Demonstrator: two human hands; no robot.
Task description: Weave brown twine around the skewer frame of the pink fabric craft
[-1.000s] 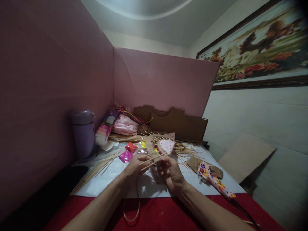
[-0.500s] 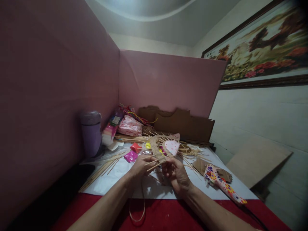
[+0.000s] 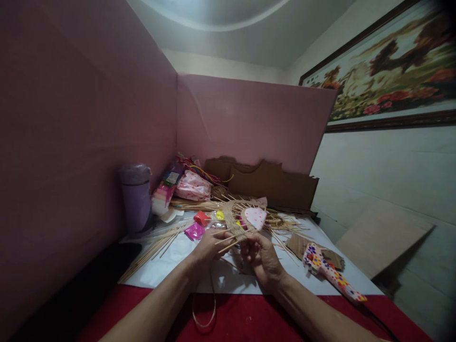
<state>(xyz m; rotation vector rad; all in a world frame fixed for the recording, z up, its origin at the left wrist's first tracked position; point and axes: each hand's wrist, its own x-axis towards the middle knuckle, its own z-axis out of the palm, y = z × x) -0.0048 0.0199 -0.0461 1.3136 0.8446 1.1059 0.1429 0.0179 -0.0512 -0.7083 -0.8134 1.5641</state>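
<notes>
Between my two hands is a round woven piece, a tan band woven over thin sticks that stick out around it. Its middle holds a white oval of fabric with small pink marks. My left hand grips the lower left edge, where several stick ends point toward me. The fingers of my right hand pinch the lower edge near the band's end. From below my left hand a tan cord hangs in a loop over the red cloth.
A flower-patterned glue gun lies on torn cardboard at right. Loose sticks lie at left, near a purple tumbler. Red and magenta packets lie beyond my left hand. Cardboard leans at the back.
Hardly anything differs; the whole view has shifted very slightly. Both hands keep the same hold on the woven piece.
</notes>
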